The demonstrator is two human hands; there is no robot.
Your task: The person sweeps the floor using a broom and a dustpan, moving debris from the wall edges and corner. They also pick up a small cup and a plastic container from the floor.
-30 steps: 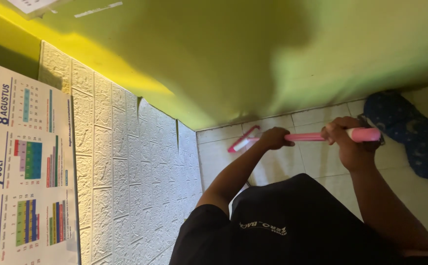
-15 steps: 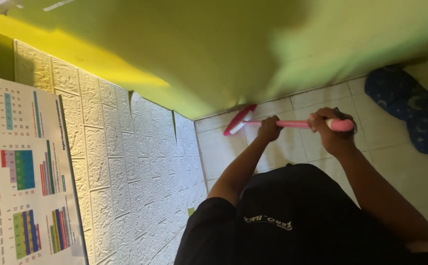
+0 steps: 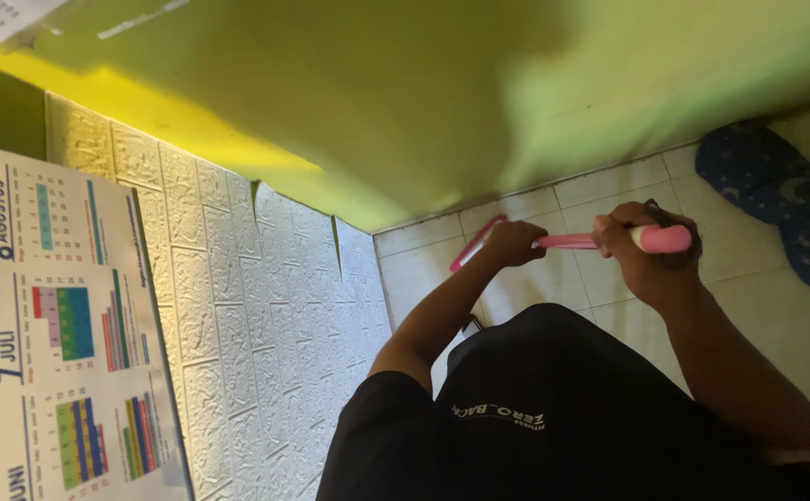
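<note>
A yellow-green painted wall [image 3: 405, 102] fills the upper half of the frame, smooth and matt, with a dark shadow across its middle. At the left, white embossed brick-pattern panelling [image 3: 238, 306] runs down to the lower edge, its surface lumpy and foam-like, and a glossy wall calendar [image 3: 52, 334] with coloured blocks hangs over it at the far left. The floor [image 3: 600, 288] at centre right is pale square tile with dark grout lines. The person's black T-shirt [image 3: 535, 408] takes up the bottom centre. In the upper right corner of the floor lies a dark blue patterned slipper [image 3: 785, 195], soft-looking and rounded, well apart from the work.

The pink long-handled broom [image 3: 567, 241] lies nearly level across the middle right of the frame, its long axis running left to right with a slight drop toward the left. Its handle is thin, smooth plastic; the flat pink-and-white head sits at the left end, by the foot of the green wall near the corner with the panelling, tilted on the tiles.

The right hand [image 3: 651, 260] is clenched around the thicker butt end of the handle at the right, fingers wrapped over the top. The left hand [image 3: 514, 243] grips lower down the shaft, fist closed, and is the nearer of the two to the head, which lies just to its left and slightly higher in the frame.
</note>
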